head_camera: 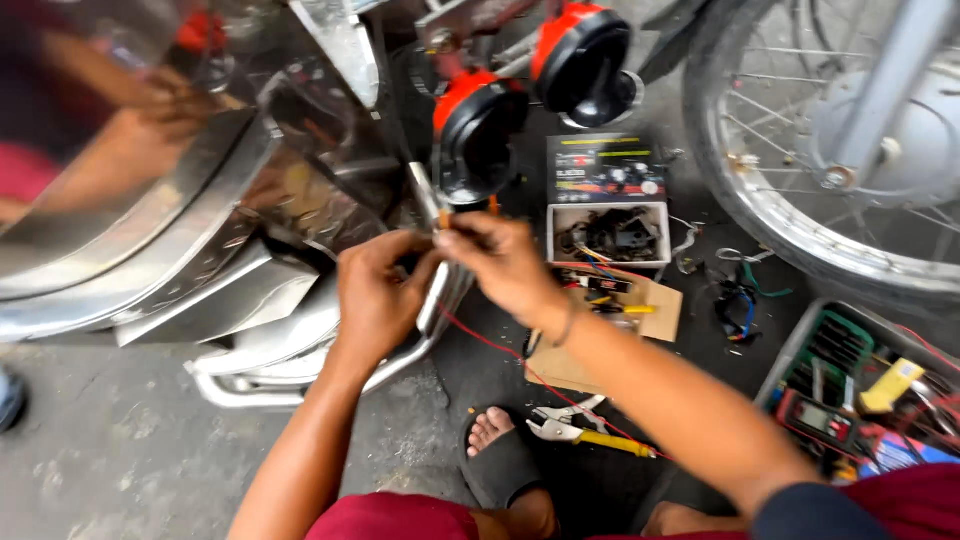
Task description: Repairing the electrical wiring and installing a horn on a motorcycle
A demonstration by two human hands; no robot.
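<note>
- Far left of the horns: the chrome bodywork (150, 250) of the bike, shiny enough to show a blurry reflection of arms (mirror finish, basically).
- Just below the lower horn (478, 135), the left hand (378, 290) is curled shut, fingers bunched at the front against a chrome tube (435, 300) and right up against the other hand.
- The horns themselves: two round ones with red shells and black fronts, the lower one left of and a bit below the upper horn (580, 55). Both are mounted up on the frame.
- Right under the lower horn, the right hand (500, 262) is pinching something small at its fingertips, touching the left hand. It's too small to make out.
- A thin red wire (500, 350) trails from under the hands, down and to the right, away from the horns.
- Below the horns, by a sandalled foot: yellow-handled pliers (585, 430) on the ground.
- Under the upper horn: a small white box (610, 235) of dark parts, with its printed black lid (605, 168) beside it.
- Right of the horns: a spoked wheel (800, 150).
- Bottom right, well away from the horns: a tool tray (860, 390).
</note>
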